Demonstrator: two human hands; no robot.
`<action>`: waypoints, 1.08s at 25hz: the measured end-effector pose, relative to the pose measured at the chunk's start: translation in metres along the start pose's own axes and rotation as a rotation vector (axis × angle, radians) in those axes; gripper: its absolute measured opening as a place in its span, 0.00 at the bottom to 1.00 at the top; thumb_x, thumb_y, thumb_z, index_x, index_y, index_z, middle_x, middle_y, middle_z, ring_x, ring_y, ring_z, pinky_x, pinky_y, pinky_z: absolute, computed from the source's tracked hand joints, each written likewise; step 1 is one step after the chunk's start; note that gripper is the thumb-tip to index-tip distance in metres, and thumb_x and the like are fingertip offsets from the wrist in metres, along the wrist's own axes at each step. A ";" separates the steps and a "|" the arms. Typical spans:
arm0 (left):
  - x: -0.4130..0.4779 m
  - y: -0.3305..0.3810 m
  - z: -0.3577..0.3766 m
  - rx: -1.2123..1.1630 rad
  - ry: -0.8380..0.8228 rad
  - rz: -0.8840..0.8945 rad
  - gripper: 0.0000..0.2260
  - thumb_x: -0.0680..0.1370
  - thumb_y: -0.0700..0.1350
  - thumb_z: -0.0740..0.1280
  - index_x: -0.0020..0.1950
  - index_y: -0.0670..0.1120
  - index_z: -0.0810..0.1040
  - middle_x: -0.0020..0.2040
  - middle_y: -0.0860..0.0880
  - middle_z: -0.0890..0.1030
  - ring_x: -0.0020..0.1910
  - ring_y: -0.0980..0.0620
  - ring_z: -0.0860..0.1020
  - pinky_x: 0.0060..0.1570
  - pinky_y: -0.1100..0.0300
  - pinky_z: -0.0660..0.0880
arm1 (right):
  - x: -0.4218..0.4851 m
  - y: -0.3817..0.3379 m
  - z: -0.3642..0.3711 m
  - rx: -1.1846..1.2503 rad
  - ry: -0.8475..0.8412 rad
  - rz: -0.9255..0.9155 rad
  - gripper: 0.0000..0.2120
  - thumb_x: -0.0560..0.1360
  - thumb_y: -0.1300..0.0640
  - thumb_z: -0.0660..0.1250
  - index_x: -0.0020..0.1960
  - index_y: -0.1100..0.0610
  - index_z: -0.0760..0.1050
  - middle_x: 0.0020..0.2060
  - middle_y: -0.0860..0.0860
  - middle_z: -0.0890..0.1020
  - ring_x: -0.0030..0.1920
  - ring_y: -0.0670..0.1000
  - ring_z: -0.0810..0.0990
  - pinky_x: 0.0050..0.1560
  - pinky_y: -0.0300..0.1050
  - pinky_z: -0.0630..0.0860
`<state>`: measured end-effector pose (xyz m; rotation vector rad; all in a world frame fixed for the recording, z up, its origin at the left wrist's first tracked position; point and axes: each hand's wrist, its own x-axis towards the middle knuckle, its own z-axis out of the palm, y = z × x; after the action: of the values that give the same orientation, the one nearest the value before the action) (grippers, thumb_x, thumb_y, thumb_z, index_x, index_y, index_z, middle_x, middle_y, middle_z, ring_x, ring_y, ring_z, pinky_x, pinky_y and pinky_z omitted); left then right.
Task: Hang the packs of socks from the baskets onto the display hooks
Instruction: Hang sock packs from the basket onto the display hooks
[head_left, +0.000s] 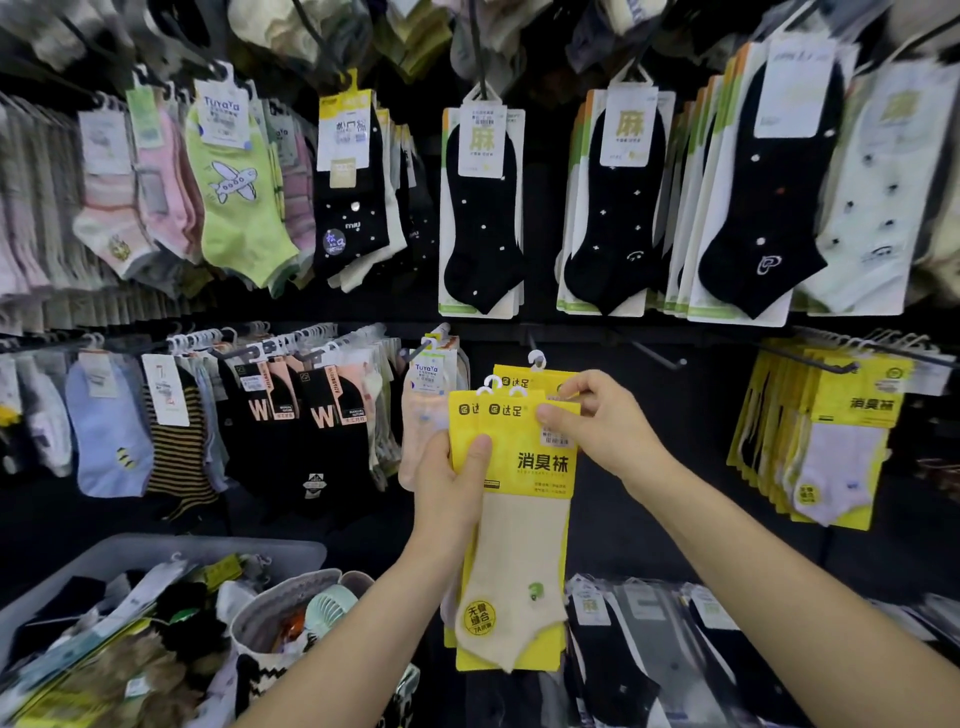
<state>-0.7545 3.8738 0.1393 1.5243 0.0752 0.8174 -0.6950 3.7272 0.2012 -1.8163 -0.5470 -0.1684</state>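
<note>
There was only one camera. It sat on the person's head and looked forward and a little down at the hanging socks (480, 218) on the far wall. It was close. The left hand (447, 483) and right hand (602, 426), holding yellow sock packs (524, 499), filled the near middle. A grey basket (208, 543) showed at the near left.

Two forearms in view, bare from wrist to lower frame edge. Left hand (453, 480) and right hand (602, 422) bare. Fingernails short and plain.
</note>
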 end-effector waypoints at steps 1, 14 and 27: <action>0.000 0.000 0.002 0.012 -0.003 0.020 0.03 0.78 0.44 0.64 0.51 0.48 0.75 0.45 0.54 0.81 0.41 0.61 0.80 0.36 0.71 0.75 | 0.002 -0.002 -0.002 -0.039 0.002 -0.045 0.07 0.72 0.52 0.71 0.46 0.49 0.74 0.45 0.51 0.80 0.44 0.49 0.79 0.40 0.40 0.75; 0.015 -0.027 -0.007 -0.009 0.028 -0.052 0.08 0.81 0.44 0.59 0.43 0.48 0.75 0.40 0.52 0.80 0.38 0.57 0.79 0.36 0.65 0.75 | 0.045 -0.013 -0.014 -0.345 0.135 -0.072 0.08 0.77 0.59 0.60 0.40 0.52 0.73 0.41 0.48 0.80 0.36 0.44 0.73 0.33 0.38 0.67; 0.023 -0.010 -0.059 0.047 0.107 0.019 0.07 0.80 0.45 0.60 0.46 0.48 0.76 0.43 0.50 0.80 0.40 0.58 0.79 0.37 0.66 0.76 | 0.054 -0.018 -0.003 -0.417 0.280 -0.228 0.03 0.74 0.52 0.66 0.42 0.48 0.78 0.37 0.41 0.79 0.42 0.44 0.78 0.44 0.46 0.77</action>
<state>-0.7641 3.9376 0.1348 1.5273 0.1601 0.9173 -0.6551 3.7430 0.2384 -2.0805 -0.5445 -0.7267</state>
